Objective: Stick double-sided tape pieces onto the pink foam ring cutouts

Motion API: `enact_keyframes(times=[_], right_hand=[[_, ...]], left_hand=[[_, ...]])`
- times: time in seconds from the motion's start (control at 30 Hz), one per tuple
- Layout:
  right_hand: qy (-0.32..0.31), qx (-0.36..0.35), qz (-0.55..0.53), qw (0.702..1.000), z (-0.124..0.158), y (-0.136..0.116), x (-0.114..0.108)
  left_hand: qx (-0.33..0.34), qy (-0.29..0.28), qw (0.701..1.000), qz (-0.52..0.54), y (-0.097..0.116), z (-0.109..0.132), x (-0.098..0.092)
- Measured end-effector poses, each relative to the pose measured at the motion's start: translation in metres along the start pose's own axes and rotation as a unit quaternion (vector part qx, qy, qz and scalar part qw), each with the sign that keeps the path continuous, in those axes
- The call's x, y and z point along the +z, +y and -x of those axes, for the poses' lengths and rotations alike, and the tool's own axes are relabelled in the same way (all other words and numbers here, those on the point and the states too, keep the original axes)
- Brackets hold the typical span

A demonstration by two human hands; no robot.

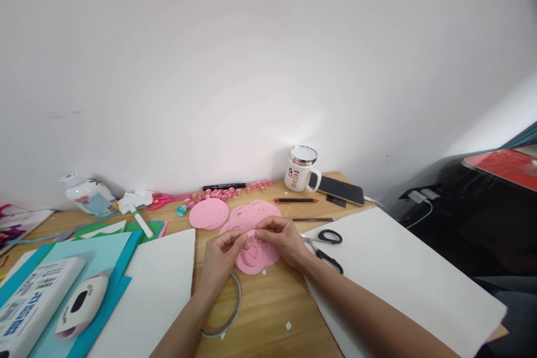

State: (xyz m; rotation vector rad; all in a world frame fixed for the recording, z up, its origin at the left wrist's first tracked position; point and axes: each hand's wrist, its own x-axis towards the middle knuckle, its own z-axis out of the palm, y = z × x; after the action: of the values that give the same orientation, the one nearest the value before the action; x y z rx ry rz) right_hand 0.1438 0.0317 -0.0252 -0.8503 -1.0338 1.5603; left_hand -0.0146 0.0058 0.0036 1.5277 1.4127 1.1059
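My left hand point(224, 249) and my right hand point(283, 236) meet over a pink paper circle point(254, 257) with a curved cut in it. Thumb and forefinger of each are pinched at its upper edge; my fingers cover the exact spot. Behind them lie overlapping pink circles with cut-outs point(247, 214), and left of those a stack of plain pink circles point(208, 213). Black-handled scissors point(325, 243) rest beside my right wrist. A roll of tape point(239, 296) lies by my left forearm, partly hidden.
White boards point(403, 268) flank the work area. At the back are a mug point(300, 170), a phone point(342, 189), a pencil point(296, 199), small pink pieces point(222, 194) and pink scissors point(163, 200). On the left lie a box point(39, 302), a pale handheld device point(83, 305) and a bottle point(90, 196).
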Motion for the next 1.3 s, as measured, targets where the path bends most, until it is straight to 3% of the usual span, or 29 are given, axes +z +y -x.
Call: enact_keyframes(times=[0.7,1.03,1.3], right_hand=[[0.007,-0.006,0.005,1.0,-0.0005,-0.0014,0.0008],[0.0,0.008,-0.002,1.0,0.0001,-0.0018,0.0017],[0.006,-0.019,-0.005,1.0,-0.0005,-0.002,0.0009]], left_hand=[[-0.003,-0.017,1.0,0.013,0.0028,0.0006,-0.0002],[-0.008,0.003,1.0,0.026,-0.0012,-0.0008,0.0001],[-0.01,-0.003,1.0,0.016,-0.0002,0.0006,0.0007]])
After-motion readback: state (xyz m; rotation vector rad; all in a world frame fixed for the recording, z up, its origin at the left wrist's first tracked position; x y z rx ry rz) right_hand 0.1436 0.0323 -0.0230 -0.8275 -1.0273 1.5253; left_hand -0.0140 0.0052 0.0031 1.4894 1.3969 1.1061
